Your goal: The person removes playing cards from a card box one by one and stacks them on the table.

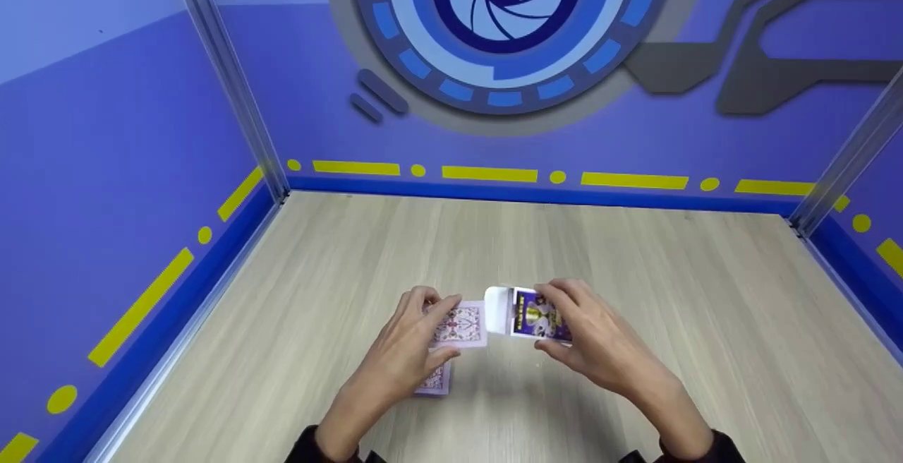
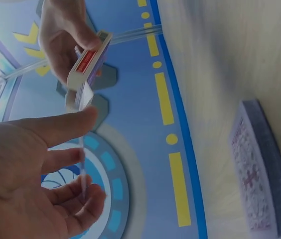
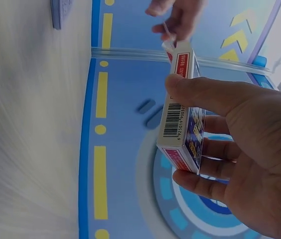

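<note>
My left hand (image 1: 402,343) holds a thin playing card (image 1: 462,325) with a patterned back, gripping it between thumb and fingers. In the left wrist view it appears nearly edge-on. The right hand (image 1: 600,343) grips a purple and white card box (image 1: 540,316) by its long sides. Its white end flap (image 1: 499,310) stands open toward the left hand, close to the card's edge. A barcode (image 3: 173,120) shows on the box's narrow side in the right wrist view. Below the left hand, a deck of cards (image 2: 252,174) rests back-side up on the table, partly hidden in the head view.
The pale wood-grain table (image 1: 705,322) is bounded by blue printed panels (image 1: 607,145) at the back and both sides. Metal corner posts (image 1: 233,89) join the panels. Dark sleeves (image 1: 310,445) show at the front edge.
</note>
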Motion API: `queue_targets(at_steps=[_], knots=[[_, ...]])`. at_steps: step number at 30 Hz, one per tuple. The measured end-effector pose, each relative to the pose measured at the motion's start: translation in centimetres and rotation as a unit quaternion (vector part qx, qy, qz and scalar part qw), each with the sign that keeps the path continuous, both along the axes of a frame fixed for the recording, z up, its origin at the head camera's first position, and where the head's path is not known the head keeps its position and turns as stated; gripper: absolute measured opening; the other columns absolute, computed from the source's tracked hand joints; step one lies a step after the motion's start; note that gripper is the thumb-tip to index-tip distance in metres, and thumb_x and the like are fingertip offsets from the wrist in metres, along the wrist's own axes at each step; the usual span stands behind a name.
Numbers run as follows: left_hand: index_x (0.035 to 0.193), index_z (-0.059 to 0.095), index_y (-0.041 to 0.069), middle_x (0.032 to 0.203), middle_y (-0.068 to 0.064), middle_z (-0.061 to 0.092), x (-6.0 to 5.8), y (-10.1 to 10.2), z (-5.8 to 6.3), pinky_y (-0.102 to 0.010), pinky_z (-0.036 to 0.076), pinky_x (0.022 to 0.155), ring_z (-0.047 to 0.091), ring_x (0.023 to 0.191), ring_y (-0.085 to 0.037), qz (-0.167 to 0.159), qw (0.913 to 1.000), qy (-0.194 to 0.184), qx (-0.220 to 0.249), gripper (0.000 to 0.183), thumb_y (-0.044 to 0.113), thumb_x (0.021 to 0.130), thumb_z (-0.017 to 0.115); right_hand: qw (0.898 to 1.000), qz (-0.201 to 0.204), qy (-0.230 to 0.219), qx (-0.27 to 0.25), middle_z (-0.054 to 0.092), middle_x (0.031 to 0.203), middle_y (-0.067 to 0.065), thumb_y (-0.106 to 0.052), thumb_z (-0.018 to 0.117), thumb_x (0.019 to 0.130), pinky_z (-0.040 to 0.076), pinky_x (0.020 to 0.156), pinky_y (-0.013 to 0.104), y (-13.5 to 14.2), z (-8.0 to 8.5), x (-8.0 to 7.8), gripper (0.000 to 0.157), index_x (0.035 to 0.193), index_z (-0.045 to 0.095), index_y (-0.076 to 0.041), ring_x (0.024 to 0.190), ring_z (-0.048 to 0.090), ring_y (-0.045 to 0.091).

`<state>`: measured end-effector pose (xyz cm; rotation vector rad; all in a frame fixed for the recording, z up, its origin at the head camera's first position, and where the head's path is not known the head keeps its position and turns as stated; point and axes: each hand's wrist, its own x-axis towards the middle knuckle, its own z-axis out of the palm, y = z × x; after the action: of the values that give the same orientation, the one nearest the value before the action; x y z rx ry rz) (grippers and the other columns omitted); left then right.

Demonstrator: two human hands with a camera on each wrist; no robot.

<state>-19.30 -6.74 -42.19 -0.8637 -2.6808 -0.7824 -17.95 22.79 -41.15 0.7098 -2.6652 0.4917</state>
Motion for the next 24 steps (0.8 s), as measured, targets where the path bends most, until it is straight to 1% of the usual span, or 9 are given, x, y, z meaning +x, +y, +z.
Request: queue_targets(at_steps=[4,8,12,16,21,24], knots=[[0.145,0.057,0.009,0.134,-0.01,0.05,-0.3,-1.2,0.7,-0.042,0.051,0.103,0.052,0.124,-0.026,-0.012,0.9991,-0.041,-0.009,0.07,0.017,0.083,0.087,1.0,-0.025,-0.004,-0.013,0.058,0.131,0.01,-0.024,0.094,0.076,0.056,0.088,0.043,0.9,0.6,-0.1,0.074,0.139,0.059,-0.007,0.111,0.059,0.023],[0.143,0.058,0.007,0.131,-0.011,0.053,-0.5,-2.4,0.9,-0.045,0.052,0.101,0.054,0.119,-0.026,-0.008,0.9968,-0.075,-0.028,0.066,0.013,0.083,0.086,0.999,-0.037,-0.002,-0.028,0.058,0.131,0.012,-0.022,0.094,0.076,0.057,0.083,0.042,1.7,1.0,-0.1,0.074,0.139,0.058,-0.005,0.107,0.058,0.023],[0.14,0.06,0.003,0.127,-0.011,0.057,-0.5,-2.9,0.7,-0.047,0.052,0.099,0.057,0.115,-0.026,-0.003,0.9916,-0.119,-0.051,0.064,0.006,0.081,0.085,0.999,-0.041,0.0,-0.035,0.058,0.13,0.012,-0.021,0.093,0.077,0.056,0.081,0.041,2.1,1.1,-0.1,0.073,0.139,0.058,-0.003,0.106,0.058,0.023],[0.138,0.062,0.003,0.124,-0.01,0.059,-0.4,-2.8,0.4,-0.046,0.052,0.095,0.058,0.108,-0.024,-0.003,0.9844,-0.155,-0.083,0.064,0.003,0.078,0.085,0.998,-0.043,0.002,-0.036,0.058,0.13,0.013,-0.021,0.093,0.077,0.056,0.08,0.04,2.2,1.2,-0.1,0.073,0.138,0.058,-0.002,0.104,0.058,0.023],[0.132,0.063,0.002,0.116,-0.011,0.059,-0.4,-2.6,-0.3,-0.047,0.052,0.092,0.057,0.1,-0.024,0.009,0.9757,-0.18,-0.125,0.064,0.002,0.073,0.087,0.998,-0.046,0.005,-0.038,0.058,0.13,0.013,-0.022,0.093,0.078,0.056,0.078,0.04,2.5,1.4,-0.2,0.072,0.138,0.058,-0.002,0.103,0.058,0.024],[0.129,0.064,0.002,0.111,-0.01,0.059,-0.5,-2.6,-0.8,-0.048,0.052,0.092,0.056,0.097,-0.024,0.018,0.9719,-0.186,-0.143,0.063,0.002,0.071,0.087,0.998,-0.049,0.009,-0.042,0.057,0.13,0.013,-0.022,0.093,0.078,0.056,0.076,0.04,2.7,1.4,-0.2,0.072,0.138,0.058,-0.003,0.102,0.059,0.023]])
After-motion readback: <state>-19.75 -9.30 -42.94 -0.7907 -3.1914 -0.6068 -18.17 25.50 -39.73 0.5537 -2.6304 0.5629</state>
